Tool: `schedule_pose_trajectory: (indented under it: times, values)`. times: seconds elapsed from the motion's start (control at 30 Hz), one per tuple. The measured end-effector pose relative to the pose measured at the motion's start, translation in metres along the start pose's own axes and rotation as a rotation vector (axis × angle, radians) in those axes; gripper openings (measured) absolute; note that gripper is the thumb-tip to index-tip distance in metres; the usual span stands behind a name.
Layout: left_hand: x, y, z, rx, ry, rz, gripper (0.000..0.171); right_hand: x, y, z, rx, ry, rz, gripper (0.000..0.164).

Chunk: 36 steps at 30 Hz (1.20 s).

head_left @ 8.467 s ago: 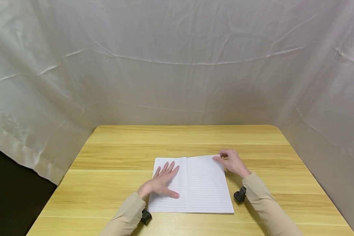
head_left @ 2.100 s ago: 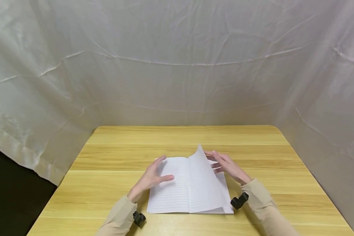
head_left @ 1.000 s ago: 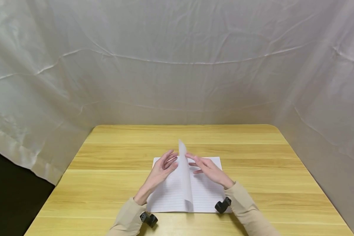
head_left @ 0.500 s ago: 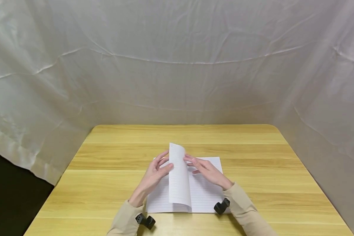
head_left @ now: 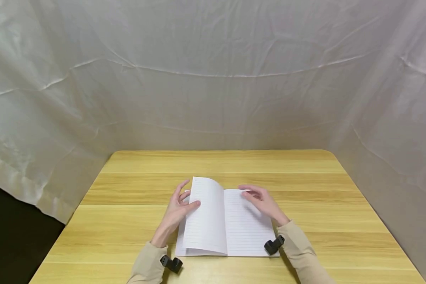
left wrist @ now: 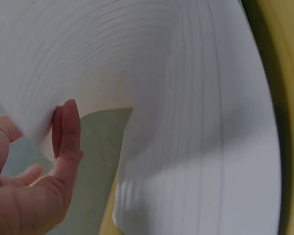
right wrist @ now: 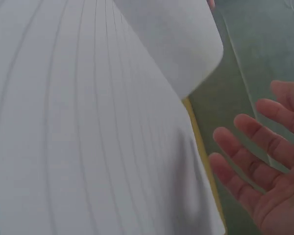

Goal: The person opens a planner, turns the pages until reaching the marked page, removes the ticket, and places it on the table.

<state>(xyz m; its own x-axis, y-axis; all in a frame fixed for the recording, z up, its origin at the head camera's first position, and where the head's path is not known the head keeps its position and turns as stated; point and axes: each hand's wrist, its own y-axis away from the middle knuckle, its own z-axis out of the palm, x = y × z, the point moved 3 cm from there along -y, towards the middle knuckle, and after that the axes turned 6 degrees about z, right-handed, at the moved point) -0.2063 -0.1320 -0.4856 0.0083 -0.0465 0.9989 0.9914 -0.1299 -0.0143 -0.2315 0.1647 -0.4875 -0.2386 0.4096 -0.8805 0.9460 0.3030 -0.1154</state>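
Saw ruled lines across the notebook (head_left: 227, 232), plus a tiny mark in the far outer corner of the lifted page (head_left: 207, 215), too small to read. Found the notebook open on the near part of the worktop (head_left: 340, 221), between both hands. Pinched the lifted page by its outer edge with the left hand (head_left: 175, 213), thumb on the upper face and fingers (left wrist: 70, 129) behind, narrowed to the paper. Held the right hand (head_left: 265, 203) over the far outer part of the right page (head_left: 250, 232), fingers (right wrist: 257, 134) loosely bent and spread, apart from the notebook's edge in the right wrist view. Made out the spine running almost straight from near to far, with the long axis of each page along it and the open spread wider from side to side. Noted the lifted page arching up and leaning left over the left page (head_left: 180, 242), far corner pointing away. Wore beige sleeves (head_left: 147, 262), with a black camera (head_left: 171, 264) at each wrist. Noticed pale grey cloth (head_left: 216, 102) hanging beyond the worktop.
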Motion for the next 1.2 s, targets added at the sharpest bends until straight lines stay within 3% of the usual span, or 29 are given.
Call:
schedule_pose_trajectory:
  times: [0.23,0.4,0.6,0.83,1.03,1.2]
  values:
    - [-0.003,0.001,-0.009,-0.028,-0.197,0.039,0.057,0.023,0.001,-0.02,0.106,0.037,0.1,0.038]
    - [-0.008,0.001,-0.014,-0.054,-0.263,0.031,0.048,0.035,0.003,-0.028,0.103,0.112,0.147,0.041]
    - [-0.012,0.0,-0.019,-0.04,-0.426,0.047,0.043,0.044,0.002,-0.034,0.065,0.137,0.161,0.044]
    - [-0.014,0.001,-0.017,-0.072,-0.623,0.057,0.049,0.05,0.005,-0.042,-0.007,0.022,0.181,0.049]
    - [-0.013,0.002,-0.014,-0.095,-0.682,0.09,0.056,0.056,0.004,-0.044,-0.021,-0.015,0.231,0.051]
    - [-0.012,0.002,-0.012,-0.106,-0.717,0.073,0.064,0.058,0.002,-0.046,-0.016,-0.023,0.25,0.051]
